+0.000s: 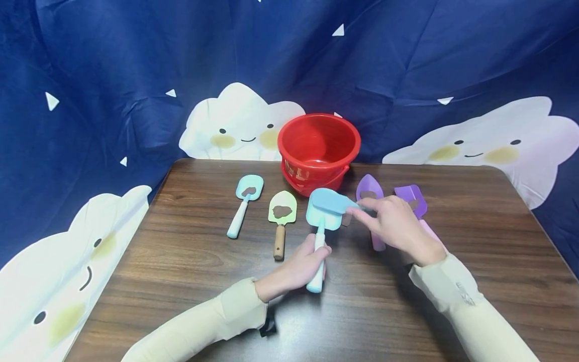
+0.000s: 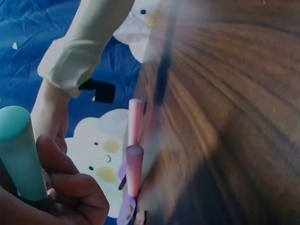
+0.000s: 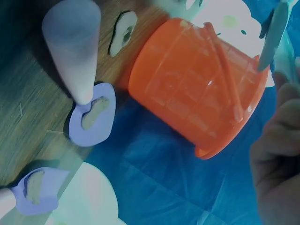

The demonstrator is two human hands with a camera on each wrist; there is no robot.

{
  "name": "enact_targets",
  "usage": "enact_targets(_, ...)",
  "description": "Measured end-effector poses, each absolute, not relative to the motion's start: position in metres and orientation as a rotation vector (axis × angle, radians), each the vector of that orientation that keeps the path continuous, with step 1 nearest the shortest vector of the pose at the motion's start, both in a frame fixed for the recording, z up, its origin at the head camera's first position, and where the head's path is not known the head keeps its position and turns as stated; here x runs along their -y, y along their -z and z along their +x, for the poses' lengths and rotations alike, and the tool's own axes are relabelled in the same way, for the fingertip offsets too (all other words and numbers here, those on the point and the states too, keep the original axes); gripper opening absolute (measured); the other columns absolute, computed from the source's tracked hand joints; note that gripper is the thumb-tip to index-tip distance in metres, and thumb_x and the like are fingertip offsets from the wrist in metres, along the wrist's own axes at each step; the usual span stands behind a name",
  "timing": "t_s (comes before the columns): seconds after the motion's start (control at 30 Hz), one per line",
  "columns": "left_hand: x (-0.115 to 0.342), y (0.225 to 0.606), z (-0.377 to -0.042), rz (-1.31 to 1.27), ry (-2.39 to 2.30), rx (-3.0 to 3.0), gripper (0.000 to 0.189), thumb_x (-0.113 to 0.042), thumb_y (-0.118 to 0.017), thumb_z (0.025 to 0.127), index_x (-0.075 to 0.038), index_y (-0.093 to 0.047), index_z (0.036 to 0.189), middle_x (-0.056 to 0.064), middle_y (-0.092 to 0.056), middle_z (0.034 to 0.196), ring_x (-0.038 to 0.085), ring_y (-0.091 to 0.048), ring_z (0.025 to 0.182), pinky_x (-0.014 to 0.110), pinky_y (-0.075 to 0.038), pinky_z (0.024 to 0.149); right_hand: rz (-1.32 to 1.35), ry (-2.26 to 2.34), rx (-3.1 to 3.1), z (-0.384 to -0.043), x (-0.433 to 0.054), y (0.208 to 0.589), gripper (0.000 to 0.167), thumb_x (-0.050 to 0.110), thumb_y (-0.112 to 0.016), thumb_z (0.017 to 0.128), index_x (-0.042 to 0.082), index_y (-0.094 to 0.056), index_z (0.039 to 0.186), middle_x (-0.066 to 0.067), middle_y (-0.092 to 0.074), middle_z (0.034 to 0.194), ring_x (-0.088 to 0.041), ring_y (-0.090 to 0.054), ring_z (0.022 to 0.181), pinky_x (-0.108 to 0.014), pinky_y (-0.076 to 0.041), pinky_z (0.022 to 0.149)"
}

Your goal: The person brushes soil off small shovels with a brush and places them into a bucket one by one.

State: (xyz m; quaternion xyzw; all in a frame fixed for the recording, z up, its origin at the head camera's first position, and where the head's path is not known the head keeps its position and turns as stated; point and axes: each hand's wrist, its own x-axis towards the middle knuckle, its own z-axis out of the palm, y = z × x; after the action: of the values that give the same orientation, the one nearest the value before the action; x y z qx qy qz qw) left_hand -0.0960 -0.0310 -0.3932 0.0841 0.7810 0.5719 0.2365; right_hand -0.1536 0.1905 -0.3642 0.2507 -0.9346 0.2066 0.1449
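Note:
My left hand (image 1: 300, 264) grips the white handle of a toy shovel (image 1: 318, 275), its light-blue blade raised over the table. In the left wrist view, curled fingers (image 2: 77, 192) surround the handle end. My right hand (image 1: 400, 223) pinches a flat, slightly darker blue piece (image 1: 332, 202) that lies across the blade; whether it is cloth or something stiff, I cannot tell. A small brown patch (image 1: 347, 219) lies on the table, partly hidden behind the shovel. Just beyond the blade stands a red bucket (image 1: 300, 176).
Left of the held shovel lie a light-blue shovel (image 1: 238, 218) and a green trowel (image 1: 279, 240), each with a brown patch on its blade. Two purple shovels, one pointed (image 1: 368, 183) and one squarer (image 1: 421, 206), lie right, also brown-patched. A blue curtain (image 1: 135, 50) hangs behind the table.

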Motion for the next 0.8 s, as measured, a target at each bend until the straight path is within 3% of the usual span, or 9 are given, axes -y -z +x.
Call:
enact_targets(0.3,0.0345,0.3903,-0.1022,0.236,-1.521,-2.184,0.019,-0.022,-0.05,0.095,-0.006,-0.047,0.104,0.003,-0.057,0.063,0.013,-0.058,0.056,0.026,-0.046,0.061,0.918,-0.661,2.698,-0.144,-0.1876,0.3631,0.021,0.035,-0.073,0.084,0.017,-0.074,0.095,0.017,-0.045,0.052,0.001,-0.038,0.047,-0.02,-0.039,0.052)
enact_targets(0.8,0.0362,0.392,-0.1002,0.253,-1.52,-2.207,0.016,-0.021,-0.049,0.095,-0.006,-0.049,0.101,0.002,-0.058,0.06,0.012,-0.06,0.055,0.026,-0.047,0.06,0.856,-0.655,2.779,-0.1482,-0.1852,0.3636,0.021,0.039,-0.071,0.085,0.02,-0.073,0.093,0.014,-0.037,0.05,-0.003,-0.033,0.044,-0.021,-0.035,0.048)
